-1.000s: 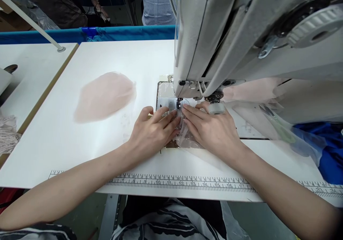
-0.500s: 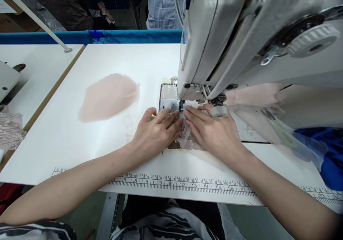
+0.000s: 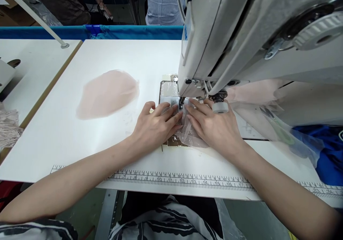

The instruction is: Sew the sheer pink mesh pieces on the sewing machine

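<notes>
Under the needle area of a white sewing machine (image 3: 203, 36) lies a thin sheer fabric (image 3: 190, 134). My left hand (image 3: 157, 124) is palm down at the left of the presser foot (image 3: 181, 102), its fingers spread and the fingertips at the fabric's left edge. On the right of the foot, my right hand (image 3: 214, 124) rests flat on the same fabric, fingers apart and partly behind the machine's round knob. Some fingertips are hard to make out. A flat pale pink fabric piece (image 3: 108, 94) lies on the white table to the left.
A printed ruler (image 3: 171, 179) runs along the table's front edge. More pink fabric (image 3: 254, 93), sheer material and blue cloth (image 3: 331, 158) lie at the right. White strings (image 3: 9, 127) sit at the far left. A person in a striped shirt (image 3: 165, 4) is beyond the table.
The fabric and my right fingers have shifted slightly at the foot. My left hand remains beside it. The whole view has moved a little.
</notes>
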`<state>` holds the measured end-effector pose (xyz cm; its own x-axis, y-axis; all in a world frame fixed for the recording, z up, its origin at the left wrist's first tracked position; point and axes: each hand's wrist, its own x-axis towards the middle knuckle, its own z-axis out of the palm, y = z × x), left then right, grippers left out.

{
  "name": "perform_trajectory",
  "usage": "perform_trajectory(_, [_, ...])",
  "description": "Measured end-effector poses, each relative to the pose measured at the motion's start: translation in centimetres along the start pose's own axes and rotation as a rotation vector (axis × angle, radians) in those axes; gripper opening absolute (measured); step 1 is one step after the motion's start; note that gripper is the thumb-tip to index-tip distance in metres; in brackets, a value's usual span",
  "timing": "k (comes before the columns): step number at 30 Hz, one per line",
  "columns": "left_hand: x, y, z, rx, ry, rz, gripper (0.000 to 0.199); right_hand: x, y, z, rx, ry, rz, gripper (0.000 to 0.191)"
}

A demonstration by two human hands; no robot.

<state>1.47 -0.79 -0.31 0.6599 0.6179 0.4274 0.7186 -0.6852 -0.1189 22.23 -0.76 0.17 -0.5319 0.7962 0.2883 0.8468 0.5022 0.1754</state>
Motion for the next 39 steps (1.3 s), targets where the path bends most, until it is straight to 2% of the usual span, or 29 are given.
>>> perform_trajectory(3, [0.0,0.0,0.0,0.005,0.011,0.009,0.03,0.1,0.1,-0.1,0.015,0.013,-0.004,0.037])
perform_trajectory(6, [-0.1,0.1,-0.3,0.006,0.051,0.031,0.026,0.0,0.3,-1.1,0.085,0.024,-0.01,0.035])
perform_trajectory(9, [0.0,-0.2,-1.1,-0.094,0.049,0.04,0.024,-0.3,0.4,-2.9,0.309,-0.084,0.033,0.028])
perform_trajectory(11, [0.1,-0.6,-1.8,-0.233,-0.041,0.034,0.028,-0.6,0.4,-4.1,0.485,-0.267,0.026,0.026])
perform_trajectory(13, [0.3,-1.2,-2.4,-0.344,-0.163,0.05,0.032,-0.8,0.3,-4.8,0.548,-0.392,-0.019,0.022])
perform_trajectory(15, [0.5,-1.7,-2.5,-0.371,-0.235,0.091,0.032,-0.9,0.3,-5.1,0.571,-0.429,-0.019,0.009])
perform_trajectory(16, [0.6,-1.9,-2.5,-0.366,-0.242,0.103,0.029,-0.9,0.4,-5.1,0.597,-0.427,0.007,0.013])
perform_trajectory(19, [1.0,-2.0,-2.1,-0.391,-0.218,0.089,0.022,-0.8,0.7,-5.1,0.728,-0.391,0.148,0.017])
perform_trajectory(22, [1.6,-1.8,-2.1,-0.485,-0.227,0.002,0.022,-0.5,1.0,-5.0,0.781,-0.314,0.244,0.015])
perform_trajectory(26, [2.2,-1.7,-2.6,-0.504,-0.225,-0.094,0.022,-0.2,0.8,-4.2,0.664,-0.231,0.188,0.017])
perform_trajectory(28, [2.6,-1.7,-2.8,-0.49,-0.229,-0.119,0.022,-0.2,0.6,-3.5,0.564,-0.099,0.156,0.019])
perform_trajectory(30, [2.9,-1.7,-2.8,-0.482,-0.24,-0.144,0.022,-0.4,0.5,-2.8,0.48,0.092,0.151,0.027])
perform_trajectory(32, [3.3,-1.6,-2.6,-0.479,-0.245,-0.171,0.024,-0.5,0.4,-2.3,0.44,0.213,0.155,0.032])
perform_trajectory(34, [3.7,-1.6,-2.3,-0.483,-0.239,-0.187,0.025,-0.5,0.4,-2.1,0.414,0.237,0.156,0.039])
perform_trajectory(39, [4.1,-1.8,-1.9,-0.516,-0.244,-0.185,0.023,-0.1,0.4,-2.3,0.335,0.141,0.207,0.057])
